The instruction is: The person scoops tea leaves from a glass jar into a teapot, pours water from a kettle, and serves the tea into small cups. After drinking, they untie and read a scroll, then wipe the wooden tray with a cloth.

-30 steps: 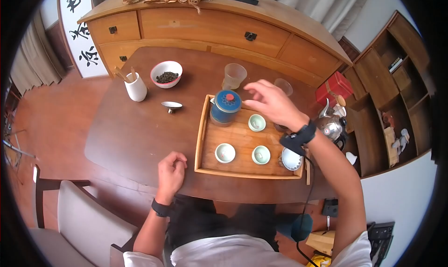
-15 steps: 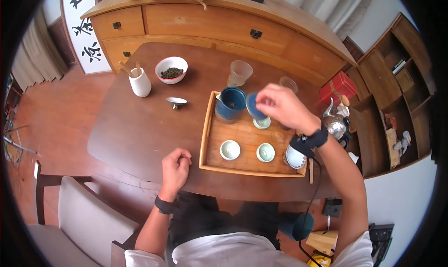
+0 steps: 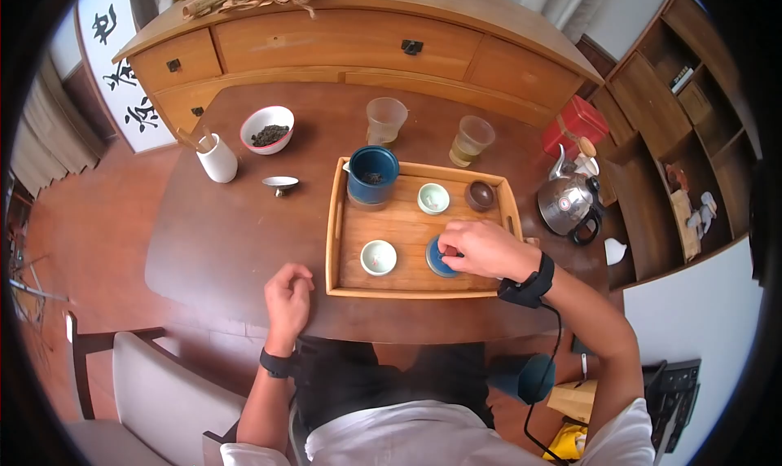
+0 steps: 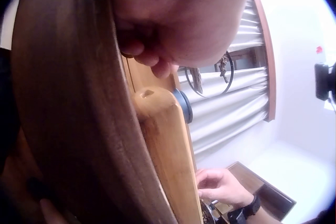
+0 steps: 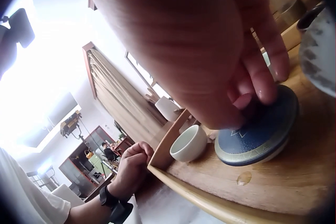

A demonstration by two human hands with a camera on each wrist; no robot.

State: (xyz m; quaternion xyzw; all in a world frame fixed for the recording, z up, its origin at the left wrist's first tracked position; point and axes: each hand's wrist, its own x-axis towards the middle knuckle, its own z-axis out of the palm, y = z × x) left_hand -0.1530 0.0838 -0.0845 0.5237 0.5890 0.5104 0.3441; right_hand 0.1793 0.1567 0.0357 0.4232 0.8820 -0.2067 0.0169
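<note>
My right hand [image 3: 482, 248] pinches the knob of a blue lid [image 5: 257, 140] low over the front right of the wooden tray [image 3: 407, 290]. The lid covers the spot where a pale green cup stood. The blue teapot [image 3: 371, 192] stands uncovered at the tray's back left, with dark leaves inside. Two pale green cups [image 3: 379, 257] and a small brown vessel [image 3: 481, 195] are on the tray. In the right wrist view, a patterned white bowl [image 5: 321, 56] is beside my right hand. My left hand [image 3: 287, 301] rests loosely curled at the table's front edge, holding nothing.
Behind the tray stand two clear glasses [image 3: 386, 120]. A steel kettle [image 3: 566, 204] and a red box [image 3: 575, 126] are to the right. To the left are a bowl of tea leaves [image 3: 267, 129], a white tool holder [image 3: 217, 160] and a small metal strainer [image 3: 280, 182].
My right hand has taken the lid off the teapot and carried it toward me to the tray's front right. The left hand stays near the table edge; the head view has shifted slightly.
</note>
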